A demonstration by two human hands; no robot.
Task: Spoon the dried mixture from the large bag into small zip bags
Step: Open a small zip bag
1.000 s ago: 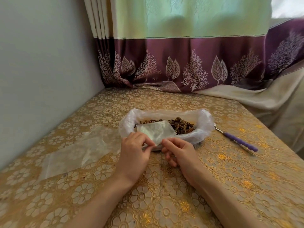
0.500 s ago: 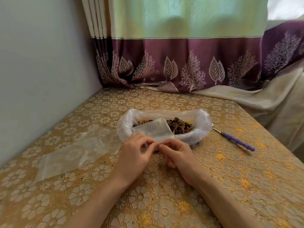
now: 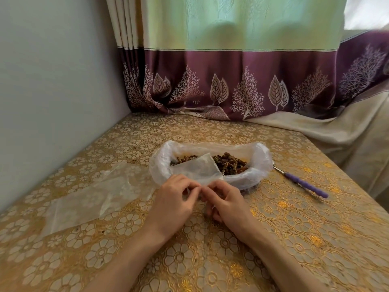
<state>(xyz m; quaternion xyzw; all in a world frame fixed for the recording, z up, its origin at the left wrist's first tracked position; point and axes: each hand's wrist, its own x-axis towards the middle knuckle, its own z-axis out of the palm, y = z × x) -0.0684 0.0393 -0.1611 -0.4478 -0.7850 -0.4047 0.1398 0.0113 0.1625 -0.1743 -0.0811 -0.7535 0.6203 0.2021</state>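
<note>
Small zip bag | left hand, right hand pinch its near edge

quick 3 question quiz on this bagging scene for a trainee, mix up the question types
1. True or false: the spoon with the purple handle is in the person's right hand.
2. Which side of the large bag are the spare flat bags on: the person's left or right?
3. Fill in: both hands pinch the near edge of the small zip bag, which lies over the ____.

Key
1. False; it lies on the table, untouched.
2. Left.
3. Large bag; the left hand grips too.
</note>
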